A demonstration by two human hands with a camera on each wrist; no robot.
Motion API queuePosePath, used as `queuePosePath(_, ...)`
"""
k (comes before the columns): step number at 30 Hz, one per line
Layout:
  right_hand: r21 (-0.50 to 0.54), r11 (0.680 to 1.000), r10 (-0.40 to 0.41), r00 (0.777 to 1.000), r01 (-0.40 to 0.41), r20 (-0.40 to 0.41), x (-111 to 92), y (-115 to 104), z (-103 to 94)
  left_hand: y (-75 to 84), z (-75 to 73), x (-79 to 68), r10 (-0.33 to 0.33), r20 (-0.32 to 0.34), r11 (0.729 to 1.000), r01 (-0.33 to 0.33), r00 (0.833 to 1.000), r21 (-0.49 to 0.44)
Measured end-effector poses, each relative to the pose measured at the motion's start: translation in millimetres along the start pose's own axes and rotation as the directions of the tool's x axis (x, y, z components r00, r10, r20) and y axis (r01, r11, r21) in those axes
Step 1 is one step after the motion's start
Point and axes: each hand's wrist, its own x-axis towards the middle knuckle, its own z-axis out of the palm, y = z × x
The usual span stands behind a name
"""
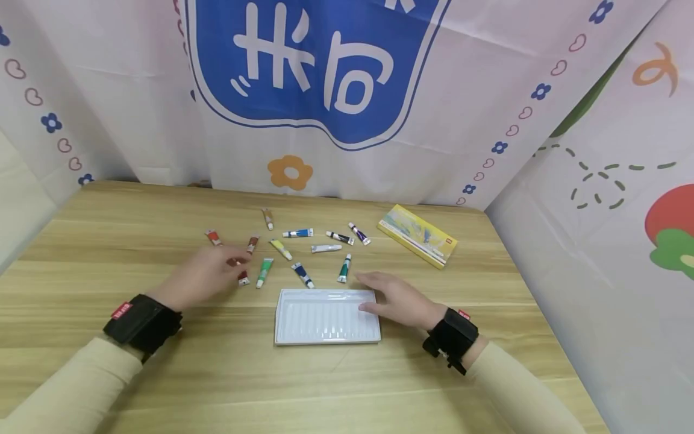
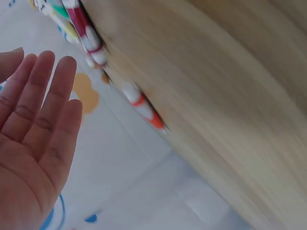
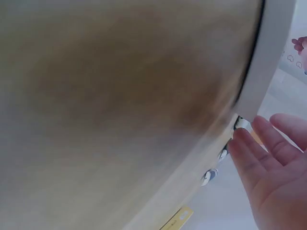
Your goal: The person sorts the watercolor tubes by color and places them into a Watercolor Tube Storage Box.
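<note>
Holds nothing in the left grip (image 1: 203, 275), fingers straight, near a small dark red paint tube (image 1: 243, 278), centre-left in the head view; rests the right grip (image 1: 398, 299) unclenched at the grooved white plastic tray (image 1: 320, 319), lower centre. Shows no tube in the tray: seems barely begun, loose coloured tubes (image 1: 264, 273) left. Partly hides the dark red tube; cannot tell right-thumb contact.

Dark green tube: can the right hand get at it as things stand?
Likely yes: the dark green tube lies close to the fingertips of the right hand, and nothing shows between them.
</note>
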Motion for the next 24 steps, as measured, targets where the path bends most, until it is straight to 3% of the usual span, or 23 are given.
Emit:
queuePosePath(11,-0.001,0.999,0.054,0.996,-0.054,0.074,-13,-3,6.0,-30.1,-19.3,-7.2,-0.102,0.027,0.995,0.101,0.994,0.022)
queuePosePath(16,-0.032,0.998,0.052,0.986,-0.047,0.16,-15,-6,2.0,-36.4,-26.2,1.6,-0.118,0.076,0.993,0.115,0.99,0.039)
queuePosePath(19,-0.041,0.999,0.039,0.984,-0.033,0.176,-16,-9,0.6,-34.2,-24.6,10.9,-0.114,0.096,0.993,0.11,0.989,0.045)
queuePosePath(24,-0.042,0.999,0.023,0.984,-0.016,0.176,-15,-13,0.3,-31.4,-12.4,20.3,-0.156,0.104,0.987,0.158,0.982,-0.015)
